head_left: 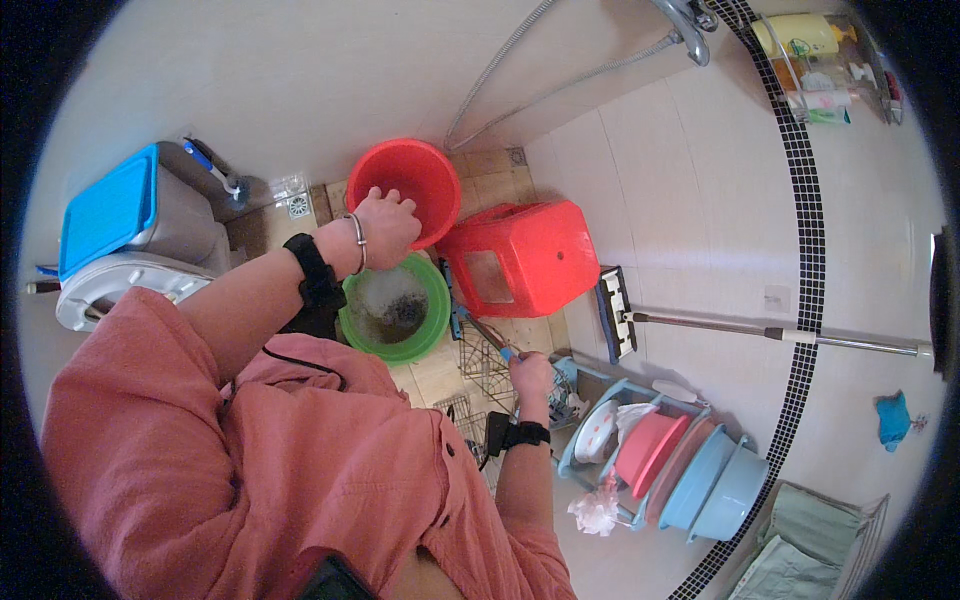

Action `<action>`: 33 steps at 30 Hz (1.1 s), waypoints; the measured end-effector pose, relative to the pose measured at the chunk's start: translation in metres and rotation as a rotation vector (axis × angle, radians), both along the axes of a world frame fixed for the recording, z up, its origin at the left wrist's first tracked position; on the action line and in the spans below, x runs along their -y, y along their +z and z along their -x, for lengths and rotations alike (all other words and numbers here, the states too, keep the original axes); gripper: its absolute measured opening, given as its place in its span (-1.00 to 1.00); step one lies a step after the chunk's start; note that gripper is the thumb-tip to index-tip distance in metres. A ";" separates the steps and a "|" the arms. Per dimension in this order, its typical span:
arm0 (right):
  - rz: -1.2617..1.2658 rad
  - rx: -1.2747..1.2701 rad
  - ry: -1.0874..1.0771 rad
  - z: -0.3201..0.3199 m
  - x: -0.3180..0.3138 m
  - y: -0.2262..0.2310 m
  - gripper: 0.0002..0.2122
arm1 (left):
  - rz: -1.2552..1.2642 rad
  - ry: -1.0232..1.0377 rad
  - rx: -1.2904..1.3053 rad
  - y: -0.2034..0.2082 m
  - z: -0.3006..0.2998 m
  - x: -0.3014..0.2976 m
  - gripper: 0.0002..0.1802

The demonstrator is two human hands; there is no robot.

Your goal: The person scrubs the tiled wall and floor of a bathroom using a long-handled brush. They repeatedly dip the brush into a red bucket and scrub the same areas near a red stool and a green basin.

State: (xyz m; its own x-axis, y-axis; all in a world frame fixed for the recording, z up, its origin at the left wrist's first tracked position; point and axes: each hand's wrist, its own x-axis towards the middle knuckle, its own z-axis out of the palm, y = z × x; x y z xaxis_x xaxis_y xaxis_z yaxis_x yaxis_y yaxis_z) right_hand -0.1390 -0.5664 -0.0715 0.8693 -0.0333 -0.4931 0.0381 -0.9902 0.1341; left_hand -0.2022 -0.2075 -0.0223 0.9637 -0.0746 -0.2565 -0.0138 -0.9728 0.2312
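My left hand (388, 226), a bracelet on its wrist, reaches over the near rim of a red bucket (437, 172). Its fingers are apart with nothing in them; whether they touch the rim I cannot tell. Just below stands a green basin (436, 318) holding murky, foamy water with a dark patch in it. Closed around the blue-gripped handle of a long tool (484, 333) is my right hand (531, 375). The tool's narrow blue head rests beside the basin's right side; its exact kind is unclear. Both wrists wear black straps.
A red lidded bin (560, 250) lies right of the bucket. Beyond it a flat mop (617, 315) leans on the wall. Wire racks (484, 365) and a light-blue rack (580, 440) of basins stand by my right arm. A toilet (125, 285) is at left; a shower hose (490, 70) hangs above.
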 end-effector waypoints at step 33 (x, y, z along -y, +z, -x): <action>-0.004 -0.042 -0.009 0.001 0.023 -0.003 -0.69 | 0.121 0.135 0.179 0.043 -0.047 -0.016 -0.70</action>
State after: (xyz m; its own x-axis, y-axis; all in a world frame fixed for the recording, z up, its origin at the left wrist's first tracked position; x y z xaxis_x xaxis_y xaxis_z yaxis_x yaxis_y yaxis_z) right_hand -0.1402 -0.5895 -0.0743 0.8475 -0.0393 -0.5294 0.0342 -0.9911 0.1283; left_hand -0.1552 -0.1910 0.0203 0.9962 0.0383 -0.0777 0.0633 -0.9339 0.3520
